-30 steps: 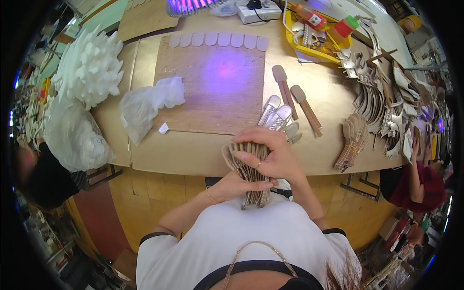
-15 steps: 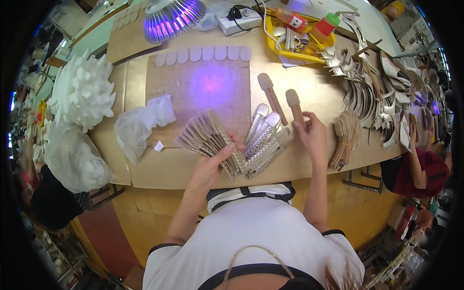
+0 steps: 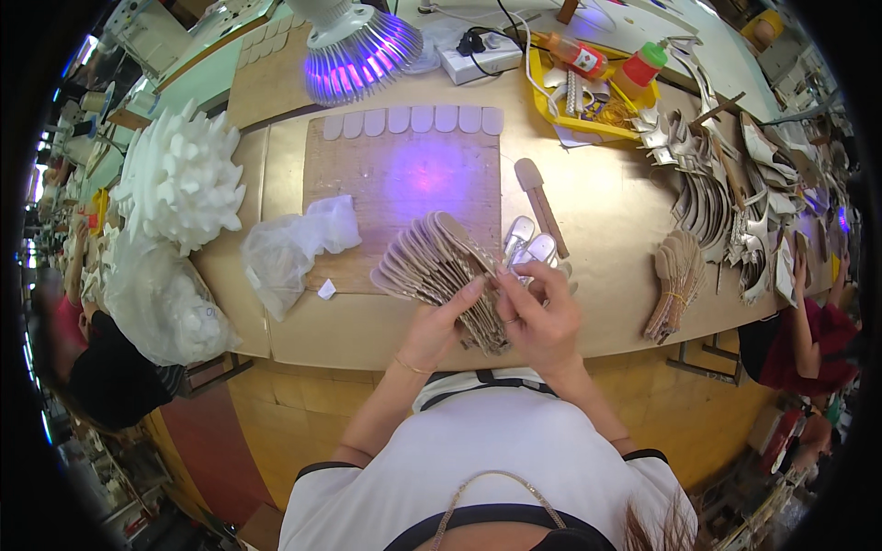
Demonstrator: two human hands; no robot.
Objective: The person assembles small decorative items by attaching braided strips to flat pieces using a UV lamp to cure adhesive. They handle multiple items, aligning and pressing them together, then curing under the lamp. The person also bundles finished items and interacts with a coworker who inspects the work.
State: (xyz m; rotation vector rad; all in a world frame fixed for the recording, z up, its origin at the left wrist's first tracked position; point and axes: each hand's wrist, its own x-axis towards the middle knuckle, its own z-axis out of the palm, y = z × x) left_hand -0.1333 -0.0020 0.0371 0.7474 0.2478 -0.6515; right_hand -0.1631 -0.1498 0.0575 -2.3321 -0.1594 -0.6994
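My left hand (image 3: 430, 335) is closed around a fanned bundle of beige straps (image 3: 427, 253), their rounded ends spread up and to the left. Against the bundle's right edge, my right hand (image 3: 544, 317) pinches one of the beige straps, thumb and fingers together. Partly hidden behind that hand lie silver-white straps (image 3: 540, 248) with rounded tips. Just beyond them a lone beige strap (image 3: 542, 204) rests on the table.
A lamp (image 3: 363, 55) casts violet light on a brown board (image 3: 367, 165) edged with pale rounded pieces. Left are white foam shapes (image 3: 179, 174) and plastic bags (image 3: 294, 248). A yellow tray (image 3: 597, 129) stands far right; a tied strap bundle (image 3: 677, 275) lies nearer. People sit at both sides.
My right hand has moved left with a beige strap and met the bundle in my left hand. The whole view has shifted slightly, so the table things appear farther right and lower.
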